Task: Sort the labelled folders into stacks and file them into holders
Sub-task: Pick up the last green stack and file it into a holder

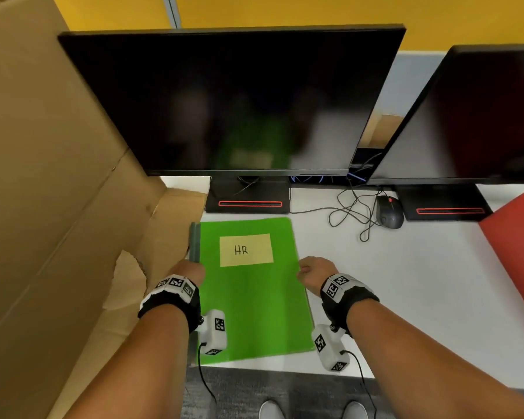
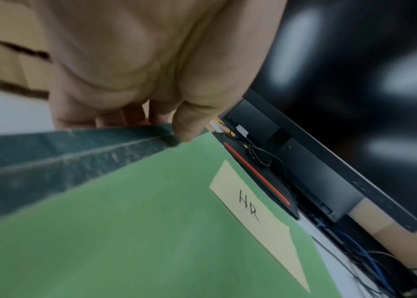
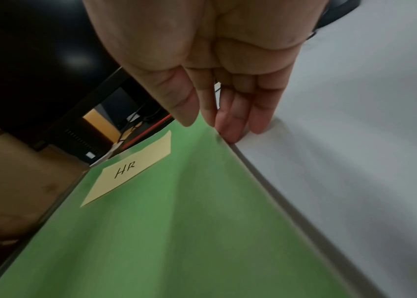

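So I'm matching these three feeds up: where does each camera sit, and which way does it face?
Head: worn on the head, looking down at the green folder on the desk; both forearms and shoes show.
Left wrist: looks along the left hand pinching the folder's dark spine.
Right wrist: looks along the right hand, fingers at the folder's right edge.
All share the HR label.
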